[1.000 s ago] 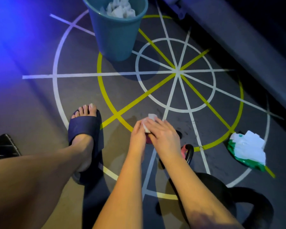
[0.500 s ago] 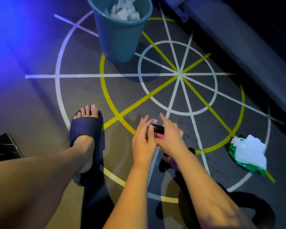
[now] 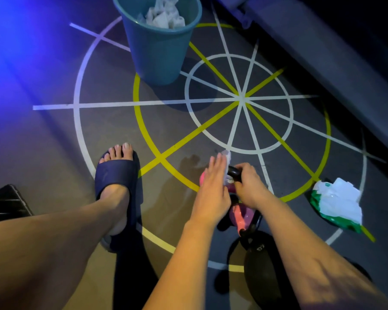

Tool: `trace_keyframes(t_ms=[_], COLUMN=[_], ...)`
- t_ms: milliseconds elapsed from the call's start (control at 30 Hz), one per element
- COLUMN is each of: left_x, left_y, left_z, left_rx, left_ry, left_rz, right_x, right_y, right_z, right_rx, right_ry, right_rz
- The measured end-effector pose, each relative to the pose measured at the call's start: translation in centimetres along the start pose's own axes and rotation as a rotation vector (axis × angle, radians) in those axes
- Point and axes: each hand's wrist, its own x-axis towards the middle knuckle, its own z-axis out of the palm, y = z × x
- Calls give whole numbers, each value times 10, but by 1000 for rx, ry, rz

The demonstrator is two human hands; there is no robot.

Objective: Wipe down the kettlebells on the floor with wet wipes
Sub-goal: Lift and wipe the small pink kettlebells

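A small pink kettlebell (image 3: 241, 217) with a black handle (image 3: 234, 173) lies on the floor under my hands. My right hand (image 3: 249, 186) grips the black handle. My left hand (image 3: 213, 186) has straight fingers and presses a white wet wipe (image 3: 227, 163) against the kettlebell's side. A larger black kettlebell (image 3: 259, 260) stands nearer to me, partly hidden by my right forearm. The green and white wet wipe pack (image 3: 338, 203) lies on the floor to the right.
A teal bin (image 3: 159, 45) holding used white wipes stands at the top. My left foot in a dark blue slipper (image 3: 119, 182) rests to the left. A black object (image 3: 6, 203) sits at the left edge. A raised ledge (image 3: 323, 54) runs along the right.
The wipe moved from on top of the kettlebell to its side. My right hand took hold of the black handle, and my left hand flattened over the wipe.
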Motion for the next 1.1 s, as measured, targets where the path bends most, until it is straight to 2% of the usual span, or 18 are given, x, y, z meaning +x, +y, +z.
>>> trace_keyframes(t_ms=[100, 267, 367, 433, 500, 633, 733, 800, 933, 1000, 1100], left_x=[11, 21, 22, 25, 24, 18, 17, 17, 27, 38, 50], left_y=[0, 4, 8, 1, -3, 9, 5, 0, 2, -4, -17], left_z=[3, 1, -3, -8, -13, 3, 15, 11, -7, -17, -28], left_rx=[113, 118, -49, -41, 48, 142, 151, 69, -98, -143, -398], left_ry=[-63, 91, 299, 371, 346, 223, 262, 339, 547, 588, 619], left_rz=[41, 118, -156, -302, -245, 89, 131, 56, -283, -379, -583], right_x=[-2, -4, -4, -5, -5, 1, 5, 6, 5, 4, 1], right_y=[7, 9, 6, 1, -4, -16, -28, -34, -43, -47, -52], right_z=[-1, 1, 2, 2, 3, 5, 5, 7, 11, 10, 9], right_rx=[5, 22, -1, -21, -43, -61, -89, -109, -167, -198, -215], right_ry=[-4, 7, 33, 52, 57, 44, 40, 54, 65, 31, -5], right_rz=[60, 80, 72, 67, 68, 72, 83, 78, 33, -14, -48])
